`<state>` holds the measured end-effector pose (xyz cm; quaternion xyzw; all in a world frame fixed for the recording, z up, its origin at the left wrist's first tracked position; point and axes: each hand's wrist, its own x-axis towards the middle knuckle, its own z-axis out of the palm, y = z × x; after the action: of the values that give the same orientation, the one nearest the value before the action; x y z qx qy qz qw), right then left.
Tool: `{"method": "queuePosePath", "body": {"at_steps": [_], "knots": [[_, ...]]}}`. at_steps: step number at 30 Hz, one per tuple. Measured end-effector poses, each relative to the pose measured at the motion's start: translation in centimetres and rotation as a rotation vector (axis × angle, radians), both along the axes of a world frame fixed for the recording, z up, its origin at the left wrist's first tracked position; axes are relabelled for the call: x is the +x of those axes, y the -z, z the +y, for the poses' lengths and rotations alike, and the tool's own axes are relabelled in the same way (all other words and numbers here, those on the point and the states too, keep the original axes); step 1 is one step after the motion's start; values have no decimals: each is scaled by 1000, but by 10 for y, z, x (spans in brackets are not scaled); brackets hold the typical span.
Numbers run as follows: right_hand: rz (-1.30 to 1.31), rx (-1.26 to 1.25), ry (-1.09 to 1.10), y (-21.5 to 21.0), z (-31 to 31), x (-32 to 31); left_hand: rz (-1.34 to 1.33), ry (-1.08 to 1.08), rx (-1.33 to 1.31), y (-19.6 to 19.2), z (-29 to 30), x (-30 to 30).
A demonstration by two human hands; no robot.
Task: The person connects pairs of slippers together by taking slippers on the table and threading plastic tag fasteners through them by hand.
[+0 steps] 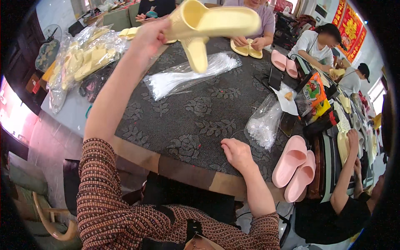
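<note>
My left hand [152, 35] is lifted over the far left of the table, gripping a pair of pale yellow slippers [227, 21]. One slipper points right, and the other hangs down below it. Whether they are tied together I cannot tell. Beneath them lies a clear bag of long white plastic ties [189, 75]. My right hand [239, 154] rests near the table's front edge with its fingers curled in; what they hold, if anything, is hidden. To its right are a clear bag of small white pieces [264, 127] and a pair of pink slippers [290, 161].
Clear bags of yellow slippers [93, 62] are heaped at the left. Across the dark patterned table [187, 125], a person handles yellow slippers [246, 48]. Another pink pair [284, 63], an orange snack packet [313, 91] and a black bottle [321, 125] stand at the right, with co-workers beyond.
</note>
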<state>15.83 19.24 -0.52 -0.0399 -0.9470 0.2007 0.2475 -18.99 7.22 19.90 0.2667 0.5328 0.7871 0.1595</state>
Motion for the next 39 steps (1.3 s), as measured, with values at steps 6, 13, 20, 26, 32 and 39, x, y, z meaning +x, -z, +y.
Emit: {"method": "queuePosePath", "body": {"at_steps": [6,13,20,26,32,39], "knots": [[108,-169,49,7,1,0,31,255,-72,51,-45,91],[-45,-180,129,7,-2,1,10,158,-237,102,-95,120],[55,-177,78,6,-3,3,181,75,-399,138,-103,109],[100,-187,94,10,-2,1,543,-221,-558,167,-96,88],[105,-239,102,11,-1,0,575,-370,-661,166,-108,92],[99,-174,76,10,-1,1,565,-375,-793,184,-137,91]]}}
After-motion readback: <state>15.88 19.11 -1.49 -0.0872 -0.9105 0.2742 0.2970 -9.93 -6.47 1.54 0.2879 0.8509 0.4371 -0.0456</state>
